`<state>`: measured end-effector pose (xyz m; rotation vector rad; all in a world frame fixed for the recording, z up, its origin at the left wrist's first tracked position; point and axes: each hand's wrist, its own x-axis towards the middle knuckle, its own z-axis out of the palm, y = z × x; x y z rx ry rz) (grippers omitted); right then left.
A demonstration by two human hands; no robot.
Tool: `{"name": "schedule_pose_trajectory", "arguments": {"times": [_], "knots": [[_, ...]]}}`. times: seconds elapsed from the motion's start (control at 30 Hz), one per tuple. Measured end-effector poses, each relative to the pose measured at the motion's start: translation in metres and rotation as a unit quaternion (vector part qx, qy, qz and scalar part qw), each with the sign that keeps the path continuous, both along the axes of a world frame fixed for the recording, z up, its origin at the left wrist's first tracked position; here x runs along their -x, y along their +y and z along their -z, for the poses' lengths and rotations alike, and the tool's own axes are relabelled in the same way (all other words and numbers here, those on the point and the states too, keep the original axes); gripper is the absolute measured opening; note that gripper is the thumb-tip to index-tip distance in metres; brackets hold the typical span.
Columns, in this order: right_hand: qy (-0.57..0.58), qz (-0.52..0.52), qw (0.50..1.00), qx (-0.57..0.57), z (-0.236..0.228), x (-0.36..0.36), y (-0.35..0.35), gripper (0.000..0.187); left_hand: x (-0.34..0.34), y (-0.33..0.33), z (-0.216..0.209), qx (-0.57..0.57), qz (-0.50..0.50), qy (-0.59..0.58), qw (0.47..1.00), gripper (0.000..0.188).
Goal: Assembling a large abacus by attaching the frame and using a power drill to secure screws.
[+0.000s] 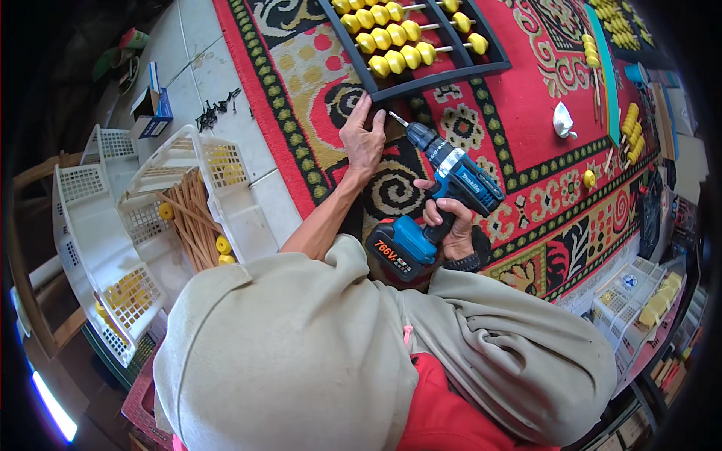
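Your right hand (455, 225) grips the blue drill (460, 174) by its handle while your left hand (362, 143), fingers loosely extended, meets the black bead frame's (440, 82) corner.

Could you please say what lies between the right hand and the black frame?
The head view shows the blue drill, its bit pointing from the right hand toward the black frame.

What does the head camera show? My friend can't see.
A person's right hand holds a blue drill, its bit near one corner of a dark frame with yellow beads, lying on a red patterned carpet. The left hand is at that corner.
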<state>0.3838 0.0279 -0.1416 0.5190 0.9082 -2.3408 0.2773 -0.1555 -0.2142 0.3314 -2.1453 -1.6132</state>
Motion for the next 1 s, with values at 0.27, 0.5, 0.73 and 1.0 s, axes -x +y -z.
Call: {"name": "schedule_pose_trajectory", "arguments": {"times": [0.27, 0.5, 0.73, 1.0], "knots": [[0.457, -0.283, 0.703, -0.465, -0.053, 0.043, 0.051, 0.055, 0.032, -0.054, -0.006, 0.285, 0.177, 0.192, 0.922, 0.042], [0.634, -0.253, 0.389, -0.619, -0.062, 0.069, 0.039, 0.077, 0.044, -0.063, 0.004, 0.300, 0.225, 0.200, 0.905, 0.046], [0.679, -0.288, 0.232, -0.634, 0.003, 0.065, 0.049, 0.070, 0.043, -0.068, 0.005, 0.257, 0.251, 0.185, 0.915, 0.051], [0.692, -0.248, 0.247, -0.631, 0.022, 0.059, 0.043, 0.065, 0.041, -0.068, 0.005, 0.258, 0.259, 0.178, 0.914, 0.048]]}}
